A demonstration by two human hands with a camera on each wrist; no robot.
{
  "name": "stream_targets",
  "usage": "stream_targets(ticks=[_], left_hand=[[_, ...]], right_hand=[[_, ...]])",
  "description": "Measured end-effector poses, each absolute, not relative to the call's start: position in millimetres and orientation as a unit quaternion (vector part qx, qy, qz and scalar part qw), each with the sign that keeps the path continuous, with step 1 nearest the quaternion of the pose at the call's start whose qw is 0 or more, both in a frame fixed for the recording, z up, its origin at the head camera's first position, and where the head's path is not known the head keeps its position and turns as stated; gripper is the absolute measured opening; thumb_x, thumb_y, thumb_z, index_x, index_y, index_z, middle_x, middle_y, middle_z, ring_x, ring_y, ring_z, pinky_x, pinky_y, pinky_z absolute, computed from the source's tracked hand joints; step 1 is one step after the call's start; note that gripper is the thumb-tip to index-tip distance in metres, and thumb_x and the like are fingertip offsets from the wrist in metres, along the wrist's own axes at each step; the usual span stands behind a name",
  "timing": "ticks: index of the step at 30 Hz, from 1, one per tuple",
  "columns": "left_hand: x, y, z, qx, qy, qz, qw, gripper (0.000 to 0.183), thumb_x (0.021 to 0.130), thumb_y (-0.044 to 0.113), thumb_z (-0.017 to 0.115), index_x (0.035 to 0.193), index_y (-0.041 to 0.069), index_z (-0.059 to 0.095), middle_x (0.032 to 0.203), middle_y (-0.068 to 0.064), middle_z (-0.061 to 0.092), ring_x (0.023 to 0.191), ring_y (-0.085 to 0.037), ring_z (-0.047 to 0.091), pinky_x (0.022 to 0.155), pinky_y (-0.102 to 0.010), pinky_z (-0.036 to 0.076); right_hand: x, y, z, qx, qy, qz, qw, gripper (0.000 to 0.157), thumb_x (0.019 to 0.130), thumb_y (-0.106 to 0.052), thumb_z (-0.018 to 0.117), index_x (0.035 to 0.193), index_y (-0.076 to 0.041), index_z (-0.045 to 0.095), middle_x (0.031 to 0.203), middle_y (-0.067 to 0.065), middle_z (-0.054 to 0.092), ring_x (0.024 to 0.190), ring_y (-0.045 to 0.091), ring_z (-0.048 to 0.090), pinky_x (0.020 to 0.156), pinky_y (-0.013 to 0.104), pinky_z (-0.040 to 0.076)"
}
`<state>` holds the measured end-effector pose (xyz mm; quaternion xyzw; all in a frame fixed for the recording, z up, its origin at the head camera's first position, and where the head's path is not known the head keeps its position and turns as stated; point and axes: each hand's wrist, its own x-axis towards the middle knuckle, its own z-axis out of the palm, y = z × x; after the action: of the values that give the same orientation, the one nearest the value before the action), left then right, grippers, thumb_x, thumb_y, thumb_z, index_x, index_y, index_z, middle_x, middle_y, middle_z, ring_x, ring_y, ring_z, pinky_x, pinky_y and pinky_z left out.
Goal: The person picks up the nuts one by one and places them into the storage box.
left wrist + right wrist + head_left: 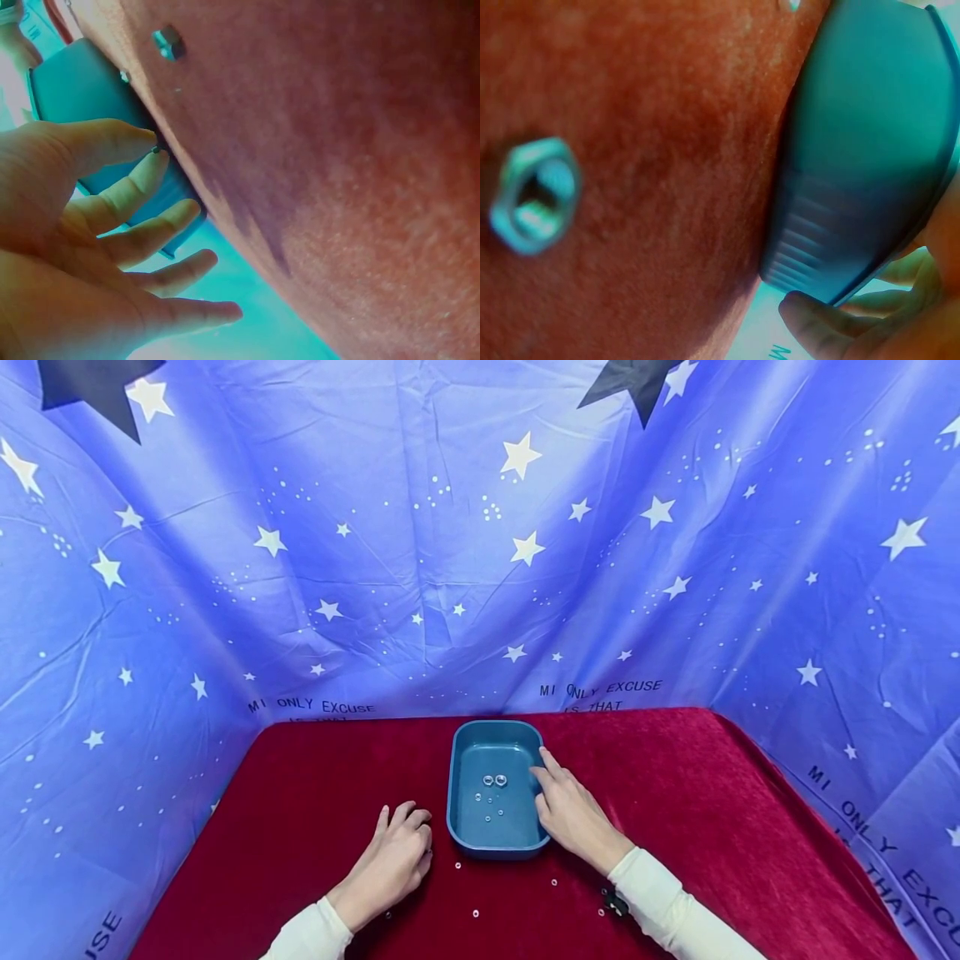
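Note:
A blue rectangular tray (498,853) stands on the table, with two larger metal nuts (501,781) and several tiny nuts (487,818) on its floor. My right hand (576,814) grips the tray's right wall, its fingers on both sides of the rim. Left of the tray, my left hand (396,852) hovers close over the cloth. In the left wrist view it pinches a tiny nut (155,149) between thumb and index fingertip, the other fingers spread. A loose hex nut (517,225) lies on the cloth in the right wrist view.
Red velvet cloth (337,777) covers the table. Loose nuts lie near the front, among them one nut (476,913) between the forearms and another nut (554,882) in front of the tray. A starry blue curtain (420,568) encloses the back and sides.

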<state>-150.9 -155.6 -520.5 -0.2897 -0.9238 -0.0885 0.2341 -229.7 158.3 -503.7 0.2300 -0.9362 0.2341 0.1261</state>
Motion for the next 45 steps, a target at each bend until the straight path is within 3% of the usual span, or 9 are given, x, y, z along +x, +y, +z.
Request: stream_targets(ticks=[8, 45], left_hand=[[-152.8, -155.2, -508.4, -0.272, -0.938, -0.085, 0.198, 0.020, 0.079, 0.001, 0.087, 0.077, 0.008, 0.068, 0.121, -0.013, 0.073, 0.127, -0.044, 0.062, 0.100, -0.081, 0.050], [-169.8, -141.3, -478.2, -0.269, -0.936, -0.105, 0.203, 0.021, 0.086, -0.001, 0.085, 0.078, 0.007, 0.067, 0.127, -0.019, 0.072, 0.132, -0.048, 0.059, 0.105, -0.083, 0.045]], right_hand=[[-229.5, 158.8, -504.0, 0.227, -0.937, 0.235, 0.121, 0.041, 0.104, -0.005, 0.061, 0.141, 0.010, 0.065, 0.170, 0.028, 0.042, 0.142, 0.045, 0.059, 0.115, 0.056, 0.051], [-228.6, 159.7, -504.7, 0.230, -0.938, 0.230, 0.119, 0.040, 0.104, -0.006, 0.061, 0.141, 0.010, 0.066, 0.171, 0.027, 0.041, 0.137, 0.044, 0.062, 0.113, 0.054, 0.053]])
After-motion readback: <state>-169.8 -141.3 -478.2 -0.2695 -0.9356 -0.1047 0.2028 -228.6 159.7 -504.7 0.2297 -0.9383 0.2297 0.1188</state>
